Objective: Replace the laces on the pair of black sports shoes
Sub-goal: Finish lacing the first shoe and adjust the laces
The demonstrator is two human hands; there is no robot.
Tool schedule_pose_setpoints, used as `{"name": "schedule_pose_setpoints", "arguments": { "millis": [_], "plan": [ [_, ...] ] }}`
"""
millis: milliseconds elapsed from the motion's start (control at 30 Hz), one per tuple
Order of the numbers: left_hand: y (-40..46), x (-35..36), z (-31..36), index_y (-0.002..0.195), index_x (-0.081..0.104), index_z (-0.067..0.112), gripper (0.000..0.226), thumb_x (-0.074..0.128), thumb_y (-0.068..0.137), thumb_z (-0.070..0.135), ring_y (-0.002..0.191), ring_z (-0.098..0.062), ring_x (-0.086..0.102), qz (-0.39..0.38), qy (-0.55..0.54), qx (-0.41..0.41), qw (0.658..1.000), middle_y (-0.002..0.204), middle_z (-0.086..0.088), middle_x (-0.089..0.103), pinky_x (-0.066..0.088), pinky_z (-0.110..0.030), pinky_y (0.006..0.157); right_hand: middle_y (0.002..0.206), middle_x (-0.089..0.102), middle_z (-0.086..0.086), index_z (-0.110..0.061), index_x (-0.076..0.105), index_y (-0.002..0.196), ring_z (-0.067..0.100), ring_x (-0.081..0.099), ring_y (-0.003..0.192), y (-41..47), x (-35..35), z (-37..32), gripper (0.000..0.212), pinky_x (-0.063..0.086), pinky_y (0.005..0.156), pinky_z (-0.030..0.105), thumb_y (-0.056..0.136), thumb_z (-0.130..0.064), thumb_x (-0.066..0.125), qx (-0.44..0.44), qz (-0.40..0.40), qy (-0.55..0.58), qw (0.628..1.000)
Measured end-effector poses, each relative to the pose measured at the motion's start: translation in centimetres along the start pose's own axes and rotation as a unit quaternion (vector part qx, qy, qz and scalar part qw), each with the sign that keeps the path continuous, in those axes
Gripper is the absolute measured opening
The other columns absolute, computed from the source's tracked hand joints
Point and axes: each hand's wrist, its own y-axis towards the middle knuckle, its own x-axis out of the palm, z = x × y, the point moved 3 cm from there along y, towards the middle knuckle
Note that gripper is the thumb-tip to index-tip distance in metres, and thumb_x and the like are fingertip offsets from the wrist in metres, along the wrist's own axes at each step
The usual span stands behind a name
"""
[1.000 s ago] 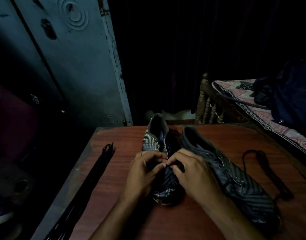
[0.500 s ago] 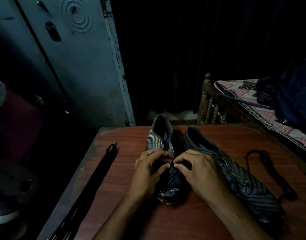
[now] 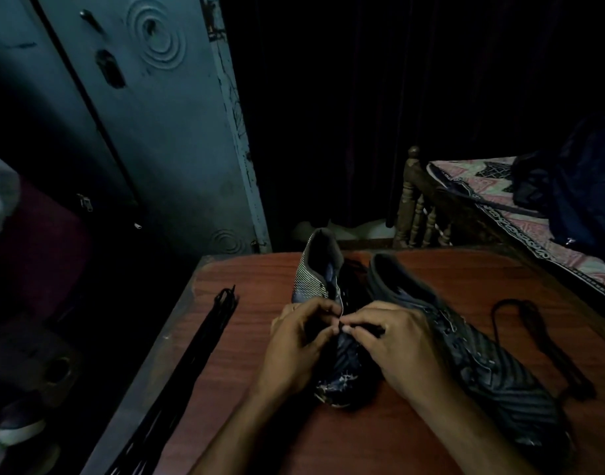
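Observation:
Two black sports shoes lie on a reddish wooden table [image 3: 414, 437]. The left shoe [image 3: 319, 269] points its toe at me, heel away. My left hand [image 3: 297, 351] and my right hand [image 3: 397, 344] meet over its lace area, fingers curled, fingertips pinching at the eyelets; the room is too dark to make out the lace between them. The right shoe [image 3: 493, 365] lies tilted beside my right hand. A loose black lace [image 3: 541, 341] is coiled to its right. A bundle of long black laces [image 3: 191, 368] stretches along the table's left edge.
A grey-blue metal door [image 3: 163, 138] stands at the back left. A bed with a patterned sheet [image 3: 520, 214] and a dark bag [image 3: 575, 186] is at the right, past a wooden bedpost [image 3: 412, 197]. Dim clutter lies on the floor at the left.
Both hands stay on the left shoe's lace area; the fingertips have drawn closer together. The view has shifted slightly.

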Motion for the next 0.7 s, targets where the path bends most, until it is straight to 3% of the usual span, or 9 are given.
{"name": "schedule_pose_setpoints", "arguments": {
  "millis": [100, 267, 433, 500, 633, 700],
  "plan": [
    [-0.1, 0.2, -0.1, 0.107, 0.059, 0.048, 0.024, 0.063, 0.087, 0.036, 0.110, -0.009, 0.056, 0.005, 0.024, 0.010, 1.000, 0.102, 0.024, 0.066, 0.046, -0.052, 0.100, 0.089, 0.072, -0.020, -0.024, 0.082, 0.095, -0.006, 0.066, 0.083, 0.0, 0.2, 0.2, 0.020, 0.055, 0.073, 0.019, 0.081, -0.009, 0.083, -0.005, 0.013, 0.007, 1.000],
    [-0.3, 0.5, 0.2, 0.112, 0.055, 0.044, 0.027, 0.059, 0.088, 0.031, 0.104, -0.002, 0.055, 0.025, 0.061, 0.033, 0.997, 0.107, 0.027, 0.064, 0.046, -0.048, 0.096, 0.087, 0.067, -0.018, -0.023, 0.081, 0.099, -0.003, 0.064, 0.081, 0.0, 0.1, -0.1, 0.017, 0.050, 0.070, 0.016, 0.082, -0.018, 0.082, -0.022, 0.011, -0.001, 1.000],
    [-0.4, 0.7, 0.7, 0.108, 0.052, 0.042, 0.026, 0.050, 0.082, 0.044, 0.097, -0.008, 0.055, 0.023, 0.068, 0.035, 0.997, 0.096, 0.020, 0.065, 0.048, -0.048, 0.091, 0.083, 0.060, -0.014, -0.023, 0.080, 0.103, 0.002, 0.061, 0.078, 0.0, 0.1, -0.1, 0.018, 0.047, 0.066, 0.018, 0.085, -0.024, 0.080, -0.020, 0.011, -0.015, 1.000],
    [-0.6, 0.7, 0.9, 0.108, 0.053, 0.040, 0.027, 0.052, 0.081, 0.041, 0.096, -0.008, 0.055, 0.023, 0.074, 0.039, 0.996, 0.096, 0.019, 0.064, 0.049, -0.042, 0.087, 0.083, 0.058, -0.014, -0.023, 0.080, 0.104, 0.001, 0.060, 0.078, 0.1, 0.2, 0.0, 0.019, 0.045, 0.066, 0.015, 0.085, -0.025, 0.079, -0.023, 0.006, -0.021, 0.999],
    [-0.5, 0.1, 0.7, 0.099, 0.064, 0.032, 0.023, 0.057, 0.079, 0.022, 0.089, -0.006, 0.051, 0.045, 0.100, 0.045, 0.993, 0.092, 0.015, 0.065, 0.038, -0.015, 0.077, 0.083, 0.055, -0.016, -0.022, 0.079, 0.105, 0.001, 0.058, 0.078, 0.0, 0.3, 0.1, 0.021, 0.042, 0.067, 0.010, 0.085, -0.024, 0.080, -0.020, 0.008, -0.030, 0.999],
    [-0.4, -0.4, 0.7, 0.092, 0.069, 0.028, 0.021, 0.054, 0.079, 0.022, 0.088, -0.001, 0.049, 0.051, 0.114, 0.033, 0.992, 0.088, 0.017, 0.062, 0.035, -0.012, 0.075, 0.083, 0.055, -0.016, -0.021, 0.079, 0.104, 0.003, 0.056, 0.077, 0.0, 0.3, -0.2, 0.022, 0.041, 0.068, 0.009, 0.083, -0.022, 0.081, -0.028, 0.011, -0.041, 0.999]
  ]
}}
